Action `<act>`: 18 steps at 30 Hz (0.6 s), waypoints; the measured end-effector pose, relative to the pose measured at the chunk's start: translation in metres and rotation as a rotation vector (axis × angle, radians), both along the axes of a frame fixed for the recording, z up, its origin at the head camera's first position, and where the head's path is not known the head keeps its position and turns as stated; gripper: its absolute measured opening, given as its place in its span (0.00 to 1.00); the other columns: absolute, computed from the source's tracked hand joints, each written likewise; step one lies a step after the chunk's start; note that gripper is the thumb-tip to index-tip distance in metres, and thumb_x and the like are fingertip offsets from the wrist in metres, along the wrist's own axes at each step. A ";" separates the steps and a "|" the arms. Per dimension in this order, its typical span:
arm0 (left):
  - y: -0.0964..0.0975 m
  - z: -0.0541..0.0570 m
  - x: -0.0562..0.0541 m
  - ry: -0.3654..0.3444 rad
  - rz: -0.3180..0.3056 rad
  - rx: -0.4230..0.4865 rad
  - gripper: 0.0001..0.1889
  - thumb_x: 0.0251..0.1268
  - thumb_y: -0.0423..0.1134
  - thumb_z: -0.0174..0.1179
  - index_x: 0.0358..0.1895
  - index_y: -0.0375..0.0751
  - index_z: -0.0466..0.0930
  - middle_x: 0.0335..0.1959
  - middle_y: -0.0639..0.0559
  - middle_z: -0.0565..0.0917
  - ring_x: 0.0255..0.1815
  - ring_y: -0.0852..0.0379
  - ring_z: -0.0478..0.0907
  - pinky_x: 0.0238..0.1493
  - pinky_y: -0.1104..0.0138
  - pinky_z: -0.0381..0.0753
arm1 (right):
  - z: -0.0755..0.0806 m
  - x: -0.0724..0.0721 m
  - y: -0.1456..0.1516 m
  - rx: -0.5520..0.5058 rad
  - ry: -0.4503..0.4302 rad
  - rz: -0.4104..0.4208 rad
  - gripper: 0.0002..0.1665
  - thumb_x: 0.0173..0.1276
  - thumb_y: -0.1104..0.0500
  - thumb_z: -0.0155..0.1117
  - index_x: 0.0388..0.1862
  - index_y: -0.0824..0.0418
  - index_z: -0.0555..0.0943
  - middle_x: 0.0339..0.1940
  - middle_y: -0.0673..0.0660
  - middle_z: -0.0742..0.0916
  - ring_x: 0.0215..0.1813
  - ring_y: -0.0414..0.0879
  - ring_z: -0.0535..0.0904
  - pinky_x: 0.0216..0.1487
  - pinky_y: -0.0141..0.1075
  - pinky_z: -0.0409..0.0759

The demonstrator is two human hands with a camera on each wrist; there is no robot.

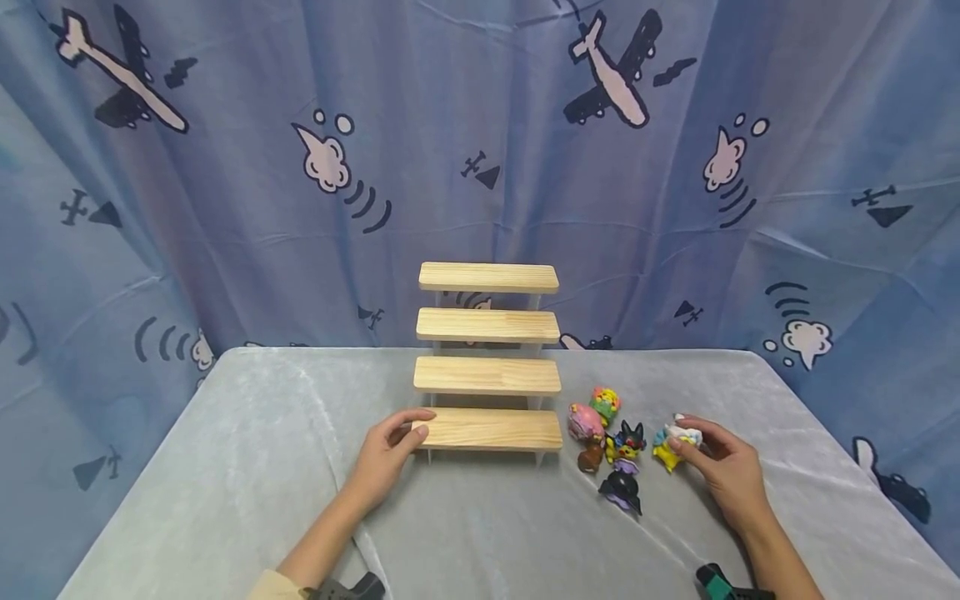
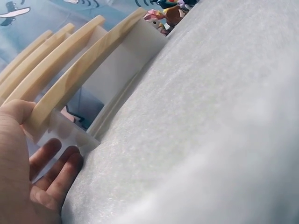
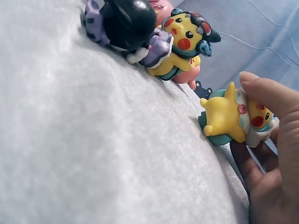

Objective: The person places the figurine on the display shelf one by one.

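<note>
A four-tier display stand [image 1: 487,428] with pale wooden planks and clear side supports is at the table's middle. My left hand [image 1: 390,454] holds the left end of its lowest plank; in the left wrist view the thumb is on the wood and the other fingers [image 2: 65,175] curl by the clear support [image 2: 70,133]. My right hand [image 1: 731,471] pinches a yellow Pikachu figurine [image 3: 222,114] with a white-and-blue hat, between thumb and fingers, at the table surface. Left of it lie a Pikachu figurine with a dark eared cap [image 3: 180,39] and a black-hatted figurine [image 1: 621,490].
Beside the stand's right end are a pink figurine [image 1: 585,422], a green-and-yellow figurine [image 1: 605,403] and a small brown piece [image 1: 590,457]. A light grey cloth [image 1: 247,467] covers the table. Behind hangs a blue curtain [image 1: 480,108] with airplane prints.
</note>
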State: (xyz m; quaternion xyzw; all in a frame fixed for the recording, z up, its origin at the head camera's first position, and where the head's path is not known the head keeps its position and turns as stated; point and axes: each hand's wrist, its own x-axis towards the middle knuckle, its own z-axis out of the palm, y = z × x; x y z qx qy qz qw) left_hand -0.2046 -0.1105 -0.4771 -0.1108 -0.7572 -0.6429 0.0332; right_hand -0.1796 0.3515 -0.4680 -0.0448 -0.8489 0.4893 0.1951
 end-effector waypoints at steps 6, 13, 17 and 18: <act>-0.001 0.000 -0.001 -0.003 0.004 -0.005 0.13 0.72 0.39 0.61 0.55 0.40 0.84 0.58 0.43 0.85 0.49 0.63 0.83 0.50 0.74 0.81 | -0.001 0.000 0.001 0.015 0.017 0.072 0.26 0.64 0.62 0.73 0.60 0.68 0.80 0.51 0.27 0.83 0.55 0.17 0.74 0.50 0.12 0.75; 0.000 -0.004 0.001 -0.045 0.024 -0.005 0.11 0.72 0.40 0.61 0.53 0.45 0.85 0.57 0.46 0.86 0.49 0.66 0.83 0.50 0.73 0.81 | -0.001 -0.002 0.005 -0.129 -0.039 0.050 0.25 0.61 0.65 0.75 0.56 0.66 0.76 0.46 0.22 0.82 0.49 0.17 0.77 0.46 0.12 0.75; 0.000 -0.003 0.000 -0.034 0.017 0.007 0.12 0.72 0.40 0.62 0.53 0.43 0.84 0.57 0.45 0.86 0.45 0.66 0.83 0.47 0.73 0.81 | -0.001 -0.003 0.006 -0.248 -0.019 0.071 0.24 0.59 0.68 0.76 0.54 0.64 0.78 0.47 0.25 0.84 0.51 0.18 0.79 0.49 0.11 0.75; 0.000 -0.002 -0.002 -0.030 0.018 0.006 0.12 0.72 0.41 0.62 0.53 0.44 0.84 0.56 0.45 0.86 0.44 0.66 0.83 0.46 0.73 0.81 | 0.000 -0.004 0.006 -0.256 -0.004 0.073 0.24 0.59 0.69 0.76 0.54 0.65 0.79 0.47 0.26 0.84 0.51 0.18 0.78 0.50 0.11 0.74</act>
